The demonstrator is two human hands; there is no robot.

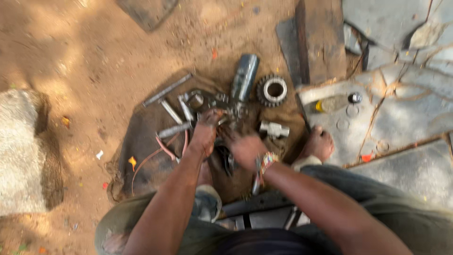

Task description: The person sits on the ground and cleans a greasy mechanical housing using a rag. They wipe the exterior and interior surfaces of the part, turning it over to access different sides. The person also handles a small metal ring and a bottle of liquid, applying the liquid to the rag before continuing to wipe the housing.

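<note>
Gripping greasy, heavy steel parts (225, 123) mid-cloth, I see my left hand (204, 134) closed; right hand (245, 150) blurred, grip unclear.

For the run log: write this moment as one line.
left hand: on metal parts | right hand: blurred, grip unclear | gear: apart on sacking | view: head

A dark, greasy metal part (225, 156) lies on the ground between the left hand (205, 132) and the right hand (245, 148), both touching it. It is blurred, so its shape is unclear. A thin bolt (173, 130) lies flat just beside the left hand's outer side.
</note>
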